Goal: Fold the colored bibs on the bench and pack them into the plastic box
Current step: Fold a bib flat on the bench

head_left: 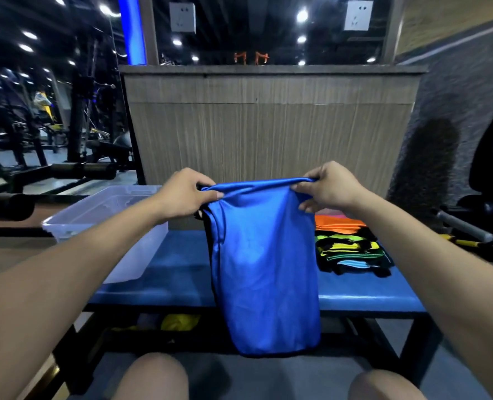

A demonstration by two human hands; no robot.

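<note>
Blue bib [264,255] hanging, pinched between left hand [181,194], right hand [330,187]

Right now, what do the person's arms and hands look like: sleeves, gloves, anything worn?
Both forearms are bare up to the frame edge, with no sleeves in view. The left hand and the right hand wear no gloves, and no rings, watch or wristband show. No markings can be seen on either arm.

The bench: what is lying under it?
Under the bench, something yellow lies crumpled beside a paler bundle. The hanging blue bib and the forearms cover the rest, so anything more there cannot be seen.
</note>
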